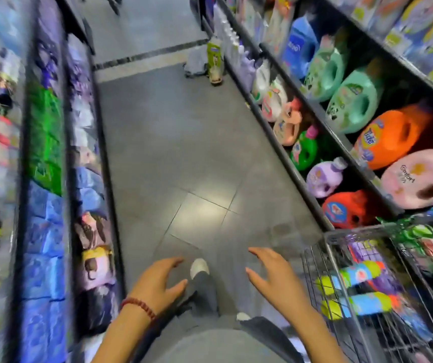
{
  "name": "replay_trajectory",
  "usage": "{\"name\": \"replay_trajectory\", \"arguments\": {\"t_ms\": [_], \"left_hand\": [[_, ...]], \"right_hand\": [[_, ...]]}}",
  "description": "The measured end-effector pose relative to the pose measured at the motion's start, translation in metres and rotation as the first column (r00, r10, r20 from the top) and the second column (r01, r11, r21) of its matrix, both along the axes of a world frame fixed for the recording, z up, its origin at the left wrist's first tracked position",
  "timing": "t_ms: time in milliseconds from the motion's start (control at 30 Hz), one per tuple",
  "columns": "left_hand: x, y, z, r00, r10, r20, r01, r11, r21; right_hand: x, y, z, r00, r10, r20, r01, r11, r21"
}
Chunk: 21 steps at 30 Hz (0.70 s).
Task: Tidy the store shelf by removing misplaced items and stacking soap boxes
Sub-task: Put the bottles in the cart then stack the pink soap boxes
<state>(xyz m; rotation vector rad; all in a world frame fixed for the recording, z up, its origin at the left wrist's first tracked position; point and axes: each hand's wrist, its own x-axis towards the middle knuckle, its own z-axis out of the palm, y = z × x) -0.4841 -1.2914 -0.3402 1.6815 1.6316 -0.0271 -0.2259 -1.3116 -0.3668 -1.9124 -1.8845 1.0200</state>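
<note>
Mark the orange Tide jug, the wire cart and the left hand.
orange Tide jug (393, 150): head view, orange body below the handle hole.
wire cart (367, 227): head view, top rim bar.
left hand (157, 281): head view, back of the hand.

Light falls evenly from overhead and leaves a pale patch of glare on the grey floor tiles (204, 205). The shelves on the left (42, 153) smear into streaks of motion blur, their labels unreadable; the bottles on the right (388, 137) are sharper, a few brand words legible. The left hand (157, 281) and right hand (275, 273) look fairly crisp. The wide lens bends the shelf edges outward near the borders, and the far aisle end is soft.
</note>
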Motion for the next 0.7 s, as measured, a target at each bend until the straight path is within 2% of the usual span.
{"name": "replay_trajectory", "arguments": {"t_ms": [167, 333, 500, 600, 700], "left_hand": [[-0.043, 0.061, 0.007, 0.996, 0.084, -0.021, -0.084, 0.996, 0.001], [-0.051, 0.146, 0.015, 0.999, 0.008, -0.041, -0.007, 1.0, 0.03], [-0.02, 0.266, 0.018, 0.993, -0.115, 0.011, 0.114, 0.988, 0.105], [0.005, 0.345, 0.016, 0.985, -0.174, -0.017, 0.175, 0.968, 0.178], [0.022, 0.414, 0.021, 0.981, -0.19, -0.045, 0.195, 0.966, 0.171]], "right_hand": [[-0.043, 0.096, 0.002, 0.998, 0.056, -0.006, -0.056, 0.997, 0.052], [-0.055, 0.165, 0.006, 0.999, 0.041, 0.008, -0.041, 0.999, 0.026], [-0.032, 0.235, 0.002, 0.996, -0.077, 0.037, 0.078, 0.997, -0.026], [-0.014, 0.291, -0.003, 0.987, -0.149, 0.056, 0.15, 0.988, -0.02], [0.003, 0.357, -0.003, 0.984, -0.172, 0.053, 0.174, 0.985, -0.015]]}}
